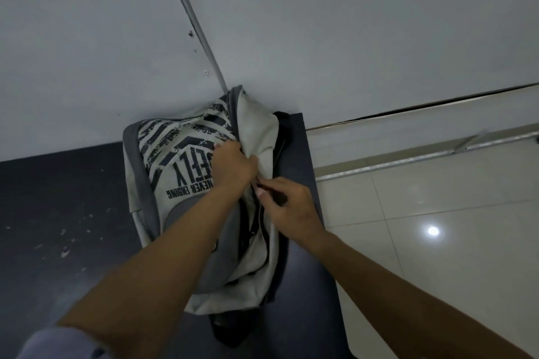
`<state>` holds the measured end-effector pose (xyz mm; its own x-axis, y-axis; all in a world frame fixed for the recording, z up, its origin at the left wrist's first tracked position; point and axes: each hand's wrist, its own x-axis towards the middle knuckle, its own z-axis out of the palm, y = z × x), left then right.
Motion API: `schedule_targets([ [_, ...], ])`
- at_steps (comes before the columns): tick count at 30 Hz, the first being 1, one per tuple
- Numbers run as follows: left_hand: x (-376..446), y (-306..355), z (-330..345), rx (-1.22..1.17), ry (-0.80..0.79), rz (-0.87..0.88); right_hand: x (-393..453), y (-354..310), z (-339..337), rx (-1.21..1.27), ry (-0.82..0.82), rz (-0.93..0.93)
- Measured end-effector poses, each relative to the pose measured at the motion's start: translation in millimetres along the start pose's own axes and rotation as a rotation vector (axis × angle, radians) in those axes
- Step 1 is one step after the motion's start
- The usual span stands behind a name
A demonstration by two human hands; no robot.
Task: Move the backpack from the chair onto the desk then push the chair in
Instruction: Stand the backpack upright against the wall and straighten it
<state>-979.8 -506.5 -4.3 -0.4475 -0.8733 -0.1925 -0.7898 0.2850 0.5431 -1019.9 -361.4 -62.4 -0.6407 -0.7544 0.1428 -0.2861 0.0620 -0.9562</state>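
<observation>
A grey and white backpack (180, 166) with dark stripes and printed lettering lies on the dark desk (58, 227), its top leaning against the wall. My left hand (233, 167) grips a fold of the backpack's fabric near the upper middle. Just below and to the right, my right hand (291, 207) pinches something small and dark at the zipper line along the backpack's side. The chair is out of view.
A pale grey wall (291, 23) with a thin metal strip (198, 26) stands right behind the desk. The desk's right edge (315, 183) drops to a glossy tiled floor (437, 227) with a baseboard rail along the wall.
</observation>
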Motion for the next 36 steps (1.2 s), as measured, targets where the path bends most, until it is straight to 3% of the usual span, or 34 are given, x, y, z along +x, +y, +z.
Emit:
schedule_targets([
  [4,3,-14,-18,-0.052,0.001,0.043,44,21,-2,0.096,0.272,0.404],
  [7,4,-23,-26,-0.107,-0.036,0.044,93,47,1,0.121,0.228,0.713],
  [14,-4,-30,-25,-0.126,-0.045,0.095,169,71,19,0.242,0.235,0.906],
  [17,-7,-32,-25,-0.160,-0.041,0.135,188,82,22,0.273,0.218,0.955],
  [21,-10,-36,-18,-0.165,-0.044,0.175,211,79,25,0.139,0.142,0.965],
  [27,-5,-37,-8,-0.067,-0.119,0.165,211,67,22,0.322,0.052,0.993],
  [33,-12,-33,3,0.095,-0.185,0.166,193,52,14,0.249,-0.031,0.924],
  [36,-18,-41,-6,0.085,-0.184,0.221,176,36,16,0.047,-0.037,0.773],
])
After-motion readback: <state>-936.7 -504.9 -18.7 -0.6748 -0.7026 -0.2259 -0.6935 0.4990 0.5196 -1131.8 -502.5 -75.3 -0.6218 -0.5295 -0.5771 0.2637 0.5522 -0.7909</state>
